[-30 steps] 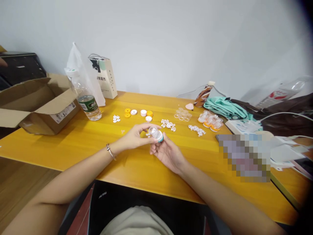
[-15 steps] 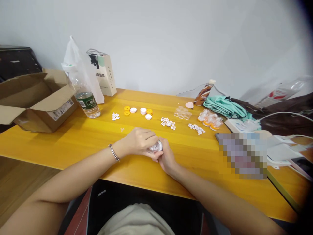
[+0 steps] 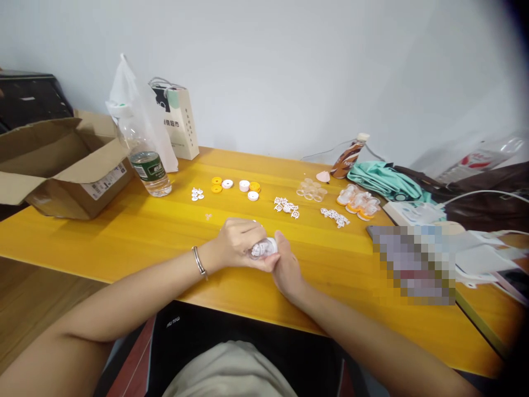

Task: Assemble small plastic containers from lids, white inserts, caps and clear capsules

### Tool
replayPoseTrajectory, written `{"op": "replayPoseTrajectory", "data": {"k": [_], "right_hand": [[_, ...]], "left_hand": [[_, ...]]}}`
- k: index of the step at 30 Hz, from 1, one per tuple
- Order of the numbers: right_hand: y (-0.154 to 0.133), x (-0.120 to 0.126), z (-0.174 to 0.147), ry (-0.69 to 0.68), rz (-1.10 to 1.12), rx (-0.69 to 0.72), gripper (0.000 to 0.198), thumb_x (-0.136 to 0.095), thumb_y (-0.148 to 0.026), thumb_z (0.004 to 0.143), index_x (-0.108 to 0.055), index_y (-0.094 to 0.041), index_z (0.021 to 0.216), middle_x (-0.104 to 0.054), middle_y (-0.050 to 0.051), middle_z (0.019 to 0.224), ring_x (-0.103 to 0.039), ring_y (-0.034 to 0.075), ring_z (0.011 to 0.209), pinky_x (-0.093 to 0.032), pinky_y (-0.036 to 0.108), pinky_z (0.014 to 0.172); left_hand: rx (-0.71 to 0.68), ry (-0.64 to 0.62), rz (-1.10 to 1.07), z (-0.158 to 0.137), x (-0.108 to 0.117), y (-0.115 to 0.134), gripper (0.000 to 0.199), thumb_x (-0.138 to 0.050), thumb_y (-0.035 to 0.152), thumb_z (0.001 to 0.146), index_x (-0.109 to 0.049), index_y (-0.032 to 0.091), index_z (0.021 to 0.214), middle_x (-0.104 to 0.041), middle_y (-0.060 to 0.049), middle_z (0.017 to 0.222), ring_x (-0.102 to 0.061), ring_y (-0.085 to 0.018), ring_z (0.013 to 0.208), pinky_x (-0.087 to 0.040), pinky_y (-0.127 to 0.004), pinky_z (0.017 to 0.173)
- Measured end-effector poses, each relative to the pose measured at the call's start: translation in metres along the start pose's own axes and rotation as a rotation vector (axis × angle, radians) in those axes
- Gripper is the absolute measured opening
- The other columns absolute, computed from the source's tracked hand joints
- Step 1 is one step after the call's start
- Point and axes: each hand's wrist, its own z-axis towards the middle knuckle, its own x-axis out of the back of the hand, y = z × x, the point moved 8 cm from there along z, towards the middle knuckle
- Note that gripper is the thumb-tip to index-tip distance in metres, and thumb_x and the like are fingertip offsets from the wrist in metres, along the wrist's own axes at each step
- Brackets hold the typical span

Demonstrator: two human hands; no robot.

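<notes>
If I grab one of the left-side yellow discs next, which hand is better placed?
Probably your left hand: it's nearer the yellow discs. Both it and your right hand are on the clear dome, though, so the right should hold that alone.

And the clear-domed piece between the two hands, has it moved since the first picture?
Yes. The clear-domed piece has moved toward the near edge of the table, farther from the white cut-out pieces lying there.
</notes>
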Motion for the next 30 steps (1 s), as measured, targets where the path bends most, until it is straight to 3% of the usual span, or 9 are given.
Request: {"op": "replayPoseTrajectory", "data": {"k": [3,6,10,14,18,23,30], "right_hand": [[-0.001,0.012,-0.002,0.144,-0.007,0.069,0.035,-0.043,-0.055,0.078,-0.056,-0.024,0.067,-0.056,0.001,0.061,-0.052,0.019,0.068,-0.043,0.031,0.065],[0.000,0.011,-0.003,0.168,0.012,0.064,0.035,-0.045,-0.055,0.077,-0.058,-0.023,0.072,-0.059,0.001,0.067,-0.054,0.019,0.074,-0.043,0.030,0.068],[-0.006,-0.009,-0.001,-0.009,0.084,0.038,0.045,-0.039,-0.061,0.078,-0.059,-0.021,0.079,-0.059,0.002,0.071,-0.054,0.018,0.074,-0.044,0.030,0.068],[-0.014,-0.018,0.000,-0.161,0.058,0.072,0.048,-0.035,-0.062,0.080,-0.058,-0.020,0.076,-0.055,0.001,0.067,-0.051,0.016,0.069,-0.042,0.029,0.069],[-0.022,-0.016,-0.001,-0.201,0.063,0.140,0.037,-0.044,-0.057,0.079,-0.056,-0.021,0.077,-0.051,-0.001,0.071,-0.047,0.013,0.068,-0.041,0.028,0.070],[-0.029,-0.019,-0.003,-0.222,0.054,0.117,0.029,-0.054,-0.050,0.076,-0.057,-0.022,0.084,-0.053,0.000,0.078,-0.046,0.012,0.068,-0.039,0.026,0.068],[-0.030,-0.019,0.001,-0.230,0.184,-0.016,0.018,-0.064,-0.031,0.072,-0.062,-0.020,0.086,-0.060,0.001,0.084,-0.053,0.011,0.072,-0.042,0.025,0.075]], "left_hand": [[0.069,-0.024,-0.025,-0.002,-0.003,-0.005,0.035,-0.052,0.047,0.071,-0.042,0.018,0.053,-0.041,0.004,0.044,-0.036,-0.007,0.040,-0.027,-0.023,0.040],[0.105,-0.028,-0.040,-0.003,-0.005,-0.008,0.035,-0.052,0.047,0.071,-0.043,0.018,0.053,-0.041,0.004,0.043,-0.035,-0.007,0.039,-0.028,-0.023,0.041],[0.152,-0.050,-0.116,-0.002,-0.006,-0.017,0.031,-0.054,0.042,0.071,-0.045,0.017,0.055,-0.044,0.004,0.045,-0.037,-0.006,0.041,-0.030,-0.020,0.041],[0.269,-0.148,-0.242,-0.003,-0.011,-0.030,0.027,-0.055,0.038,0.072,-0.049,0.015,0.058,-0.049,0.003,0.047,-0.040,-0.005,0.043,-0.031,-0.017,0.043],[0.388,-0.174,-0.279,-0.007,-0.014,-0.040,0.028,-0.056,0.037,0.071,-0.049,0.014,0.057,-0.049,0.004,0.047,-0.038,-0.004,0.043,-0.029,-0.016,0.042],[0.397,-0.204,-0.256,-0.010,-0.015,-0.045,0.031,-0.056,0.040,0.070,-0.047,0.014,0.054,-0.048,0.004,0.046,-0.036,-0.004,0.043,-0.027,-0.016,0.043],[0.397,-0.271,-0.071,-0.013,-0.015,-0.055,0.032,-0.052,0.047,0.071,-0.048,0.016,0.062,-0.045,0.004,0.050,-0.038,-0.006,0.045,-0.028,-0.019,0.045]]}}
